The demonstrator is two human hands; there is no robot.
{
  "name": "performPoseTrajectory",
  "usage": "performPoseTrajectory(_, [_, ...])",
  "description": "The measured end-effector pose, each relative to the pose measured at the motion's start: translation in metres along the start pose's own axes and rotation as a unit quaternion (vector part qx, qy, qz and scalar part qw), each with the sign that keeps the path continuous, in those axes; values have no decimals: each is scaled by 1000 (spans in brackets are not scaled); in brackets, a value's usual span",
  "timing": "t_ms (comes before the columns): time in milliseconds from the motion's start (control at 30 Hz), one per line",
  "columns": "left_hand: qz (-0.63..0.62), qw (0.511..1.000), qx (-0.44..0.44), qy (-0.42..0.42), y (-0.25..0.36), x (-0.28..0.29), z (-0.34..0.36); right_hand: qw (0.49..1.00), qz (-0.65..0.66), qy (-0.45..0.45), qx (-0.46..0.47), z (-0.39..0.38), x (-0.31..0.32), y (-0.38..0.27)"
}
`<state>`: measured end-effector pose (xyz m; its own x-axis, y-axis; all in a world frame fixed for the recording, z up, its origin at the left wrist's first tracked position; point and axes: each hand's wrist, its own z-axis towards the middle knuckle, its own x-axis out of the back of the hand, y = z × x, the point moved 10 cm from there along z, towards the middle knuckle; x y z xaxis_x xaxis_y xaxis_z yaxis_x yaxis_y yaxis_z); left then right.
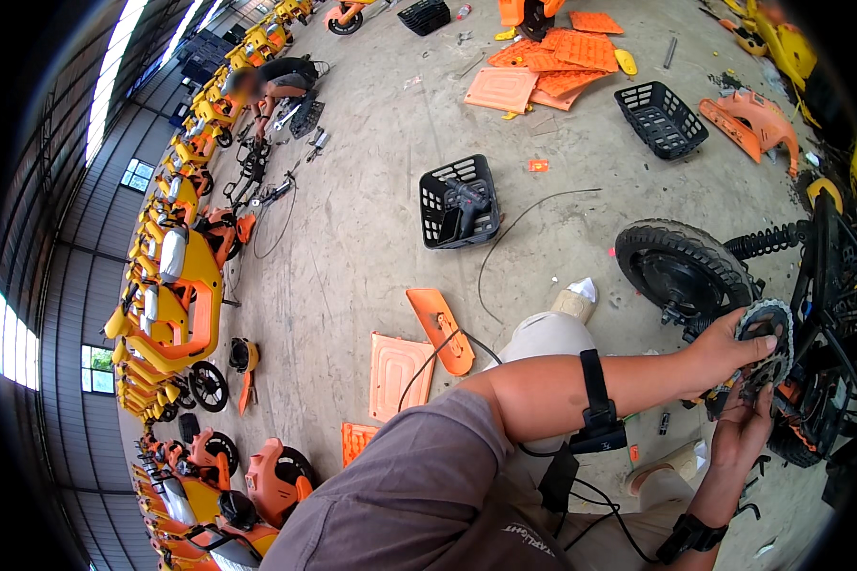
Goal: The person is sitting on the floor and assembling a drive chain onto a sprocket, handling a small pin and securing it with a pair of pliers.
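Observation:
My left hand closes on the near side of a round, toothed chainring, its thumb pressed on the ring's face. From below, my right hand has its fingers curled up against the ring's lower edge. The chainring is beside the black frame of a partly stripped scooter; whether it is still fixed there I cannot tell. Just beyond my left hand is the scooter's wheel with its knobbly black tyre, and a coil-spring shock absorber runs from near it to the frame.
A black basket with a power drill in it stands ahead. Another black basket and stacked orange panels lie farther off. A thin cable curves across the floor. Yellow scooters line the left; a person crouches near them.

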<state>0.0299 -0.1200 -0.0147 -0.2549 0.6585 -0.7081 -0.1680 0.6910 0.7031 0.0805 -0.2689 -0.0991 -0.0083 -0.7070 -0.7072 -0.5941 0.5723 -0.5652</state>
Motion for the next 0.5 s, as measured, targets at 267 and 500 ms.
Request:
performPoseTrajectory(267, [-4, 1000, -4, -5, 2, -2, -1, 1000, -6, 18, 1, -1, 2, 0])
performPoseTrajectory(500, [-6, 1000, 1, -3, 1, -2, -2, 1000, -3, 9, -2, -2, -1, 0])
